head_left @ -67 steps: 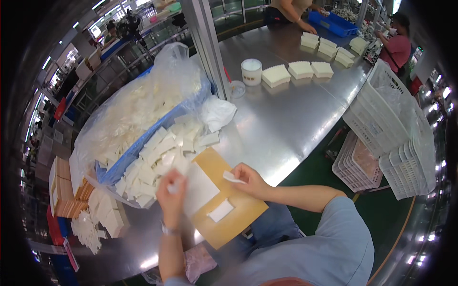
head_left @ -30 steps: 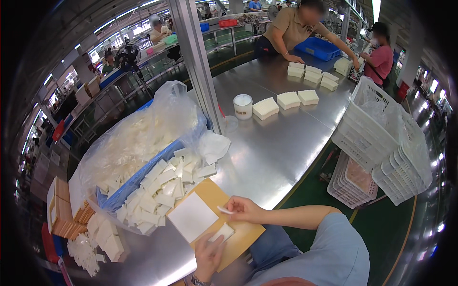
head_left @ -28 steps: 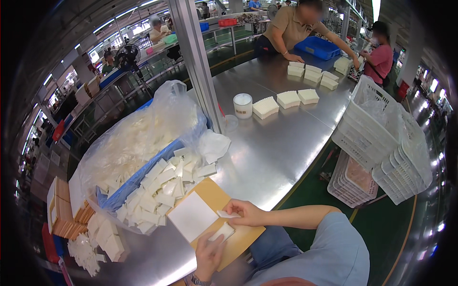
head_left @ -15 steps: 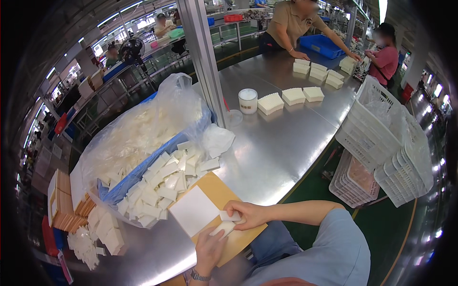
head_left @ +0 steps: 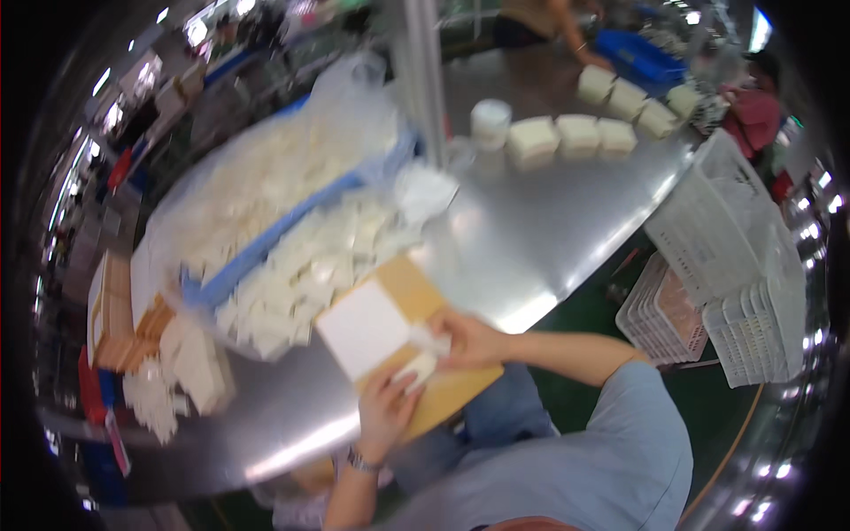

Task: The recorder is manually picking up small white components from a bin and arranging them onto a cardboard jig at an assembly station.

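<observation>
Motion blurs the picture. My left hand is closed around a small stack of flat white pieces, held over a yellow-brown board. Close against it, my right hand pinches another thin white piece; its fingertips partly hide it. A square white sheet lies on the board to the left of both hands. Beyond the board spreads a loose heap of flat white pieces.
A blue-edged bin under clear plastic holds more white pieces. Brown stacks stand at left. Across the metal table are a white tub, white stacks and a blue tray. White crates stand right; two people are beyond.
The whole view has tilted and shifted, so the table and hands sit higher in the picture, now blurred. Both hands keep hold of the white pieces; the right one's piece looks more tilted.
</observation>
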`<state>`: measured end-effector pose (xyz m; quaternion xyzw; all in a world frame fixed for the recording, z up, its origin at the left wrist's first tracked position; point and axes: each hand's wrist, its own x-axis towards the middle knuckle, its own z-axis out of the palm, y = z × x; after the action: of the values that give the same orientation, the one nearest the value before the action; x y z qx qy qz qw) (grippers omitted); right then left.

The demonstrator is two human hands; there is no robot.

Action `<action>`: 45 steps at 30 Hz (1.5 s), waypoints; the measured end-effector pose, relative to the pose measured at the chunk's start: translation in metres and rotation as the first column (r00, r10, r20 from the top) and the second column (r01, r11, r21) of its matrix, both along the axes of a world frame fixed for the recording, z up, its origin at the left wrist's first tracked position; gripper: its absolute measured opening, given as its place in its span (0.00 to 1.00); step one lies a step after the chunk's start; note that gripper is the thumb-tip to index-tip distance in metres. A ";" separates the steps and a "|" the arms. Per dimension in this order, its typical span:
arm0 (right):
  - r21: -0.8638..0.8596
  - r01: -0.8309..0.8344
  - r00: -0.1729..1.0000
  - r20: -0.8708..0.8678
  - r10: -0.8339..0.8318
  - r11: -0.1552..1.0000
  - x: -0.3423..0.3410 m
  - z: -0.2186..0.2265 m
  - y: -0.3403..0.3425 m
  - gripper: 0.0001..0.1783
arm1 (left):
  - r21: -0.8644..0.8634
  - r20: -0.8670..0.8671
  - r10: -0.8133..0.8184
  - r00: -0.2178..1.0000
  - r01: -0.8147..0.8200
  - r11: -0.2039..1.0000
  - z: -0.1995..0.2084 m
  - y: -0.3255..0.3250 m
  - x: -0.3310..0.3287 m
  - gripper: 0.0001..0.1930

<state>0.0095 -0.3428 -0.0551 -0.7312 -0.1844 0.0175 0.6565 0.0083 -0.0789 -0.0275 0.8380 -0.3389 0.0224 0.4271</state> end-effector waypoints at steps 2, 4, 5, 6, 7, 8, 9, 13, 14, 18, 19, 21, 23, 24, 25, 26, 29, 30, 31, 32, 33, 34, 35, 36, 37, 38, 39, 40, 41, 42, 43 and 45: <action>0.523 0.093 0.964 -0.261 0.055 0.847 0.007 -0.007 -0.007 0.25 | -0.075 0.049 -0.002 0.999 0.006 0.997 0.004 -0.006 0.008 0.17; 0.478 0.191 0.953 -0.298 -0.046 0.857 0.013 -0.006 -0.025 0.21 | -0.097 0.008 0.044 0.999 -0.043 0.994 0.008 -0.005 0.013 0.19; 0.498 0.222 0.940 -0.338 -0.047 0.838 0.016 0.003 -0.028 0.18 | -0.166 -0.021 0.067 0.998 -0.069 0.984 0.008 -0.007 0.014 0.18; 0.513 0.236 0.931 -0.362 -0.041 0.826 0.018 0.008 -0.028 0.17 | -0.176 -0.017 0.086 0.996 -0.087 0.980 0.009 -0.007 0.013 0.18; 0.524 0.238 0.926 -0.377 -0.028 0.818 0.018 0.009 -0.029 0.16 | -0.173 -0.034 0.092 0.995 -0.096 0.980 0.010 -0.007 0.011 0.18; 0.533 0.233 0.921 -0.390 -0.009 0.814 0.017 0.011 -0.028 0.16 | -0.173 -0.044 0.094 0.995 -0.100 0.980 0.011 -0.007 0.010 0.18; 0.552 0.240 0.910 -0.414 0.014 0.798 0.017 0.013 -0.027 0.16 | -0.161 -0.053 0.106 0.993 -0.113 0.980 0.012 -0.007 0.008 0.18; 0.559 0.243 0.905 -0.425 0.022 0.793 0.014 0.017 -0.023 0.16 | -0.126 0.016 0.058 0.998 -0.055 0.990 0.013 -0.011 0.003 0.18; 0.537 0.239 0.914 -0.405 -0.001 0.809 0.013 0.016 -0.022 0.16 | -0.117 0.031 0.055 0.998 -0.051 0.992 0.012 -0.011 0.002 0.18; 0.464 0.263 0.917 -0.393 -0.069 0.846 0.009 0.015 -0.019 0.16 | -0.102 0.031 0.044 0.999 -0.040 0.994 0.009 -0.015 0.003 0.18; 0.455 0.261 0.909 -0.413 -0.058 0.851 0.009 0.014 -0.021 0.15 | -0.094 0.003 0.034 0.999 -0.033 0.995 0.008 -0.014 0.003 0.17; 0.445 0.256 0.900 -0.433 -0.044 0.858 0.010 0.013 -0.021 0.15 | -0.088 -0.026 0.028 0.999 -0.030 0.996 0.006 -0.014 0.002 0.16; 0.450 0.284 0.863 -0.504 -0.022 0.847 0.010 0.017 -0.020 0.13 | -0.111 -0.121 0.064 0.991 -0.077 0.991 0.005 -0.015 0.000 0.16; 0.448 0.277 0.863 -0.506 -0.014 0.850 0.009 0.021 -0.018 0.13 | -0.112 -0.123 0.073 0.990 -0.087 0.990 0.004 -0.014 0.000 0.16; 0.412 0.225 0.905 -0.423 -0.033 0.883 0.007 0.025 -0.015 0.13 | -0.117 -0.141 0.064 0.988 -0.081 0.990 0.004 -0.014 0.001 0.16; 0.370 0.174 0.941 -0.336 -0.043 0.912 0.005 0.029 -0.012 0.12 | -0.122 -0.161 0.057 0.985 -0.077 0.990 0.004 -0.014 0.001 0.16; 0.319 0.119 0.985 -0.157 -0.071 0.940 -0.003 0.031 -0.008 0.12 | -0.124 -0.174 0.041 0.984 -0.063 0.990 0.009 -0.015 0.004 0.15; 0.319 0.110 0.985 -0.162 -0.061 0.941 -0.005 0.030 -0.008 0.12 | -0.123 -0.178 0.052 0.983 -0.074 0.990 0.010 -0.016 0.006 0.15; 0.192 0.069 0.997 -0.042 -0.062 0.979 -0.007 0.027 -0.009 0.14 | -0.111 -0.150 0.032 0.988 -0.049 0.993 0.011 -0.016 0.007 0.17; 0.059 0.044 0.996 0.079 -0.048 0.997 -0.006 0.029 -0.007 0.16 | -0.098 -0.123 0.009 0.992 -0.021 0.995 0.011 -0.015 0.009 0.18; 0.059 0.037 0.996 0.075 -0.041 0.998 -0.006 0.033 -0.004 0.16 | -0.098 -0.127 0.016 0.992 -0.029 0.995 0.007 -0.015 0.008 0.18; -0.051 0.049 0.984 0.176 -0.039 0.998 -0.007 0.038 -0.001 0.18 | -0.136 -0.140 0.032 0.990 -0.051 0.989 0.000 -0.014 0.008 0.21; -0.157 0.075 0.960 0.277 -0.029 0.985 -0.007 0.044 0.002 0.21 | -0.173 -0.151 0.044 0.988 -0.070 0.982 -0.002 -0.015 0.007 0.24; -0.157 0.072 0.961 0.275 -0.027 0.985 -0.008 0.044 0.004 0.21 | -0.173 -0.153 0.046 0.987 -0.073 0.982 -0.002 -0.015 0.006 0.24; -0.196 0.081 0.954 0.299 -0.019 0.977 -0.008 0.043 0.005 0.22 | -0.160 -0.204 0.072 0.976 -0.106 0.981 -0.001 -0.015 0.004 0.26; -0.236 0.090 0.946 0.324 -0.009 0.968 -0.008 0.042 0.006 0.24 | -0.146 -0.254 0.098 0.962 -0.139 0.980 -0.001 -0.015 0.003 0.28; -0.237 0.088 0.947 0.322 -0.008 0.968 -0.008 0.042 0.007 0.24 | -0.146 -0.256 0.100 0.962 -0.140 0.979 0.000 -0.015 0.003 0.28; -0.260 0.085 0.943 0.332 0.006 0.962 -0.008 0.042 0.008 0.25 | -0.143 -0.262 0.100 0.960 -0.141 0.980 0.000 -0.015 0.002 0.28; -0.284 0.082 0.939 0.342 0.021 0.955 -0.007 0.041 0.008 0.26 | -0.140 -0.266 0.101 0.959 -0.142 0.980 0.000 -0.015 0.002 0.28; -0.285 0.080 0.940 0.341 0.023 0.955 -0.007 0.041 0.009 0.26 | -0.141 -0.267 0.103 0.958 -0.144 0.980 0.001 -0.015 0.002 0.28; -0.302 0.081 0.937 0.348 0.030 0.950 -0.006 0.039 0.010 0.27 | -0.142 -0.258 0.100 0.961 -0.140 0.980 0.001 -0.015 0.002 0.28; -0.320 0.081 0.934 0.354 0.040 0.944 -0.005 0.039 0.011 0.27 | -0.145 -0.250 0.099 0.963 -0.138 0.980 0.002 -0.015 0.003 0.28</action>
<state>0.0042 -0.3321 -0.0161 -0.8235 -0.2867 -0.0912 0.4810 0.0111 -0.0937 -0.0260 0.8160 -0.2307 -0.0269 0.5293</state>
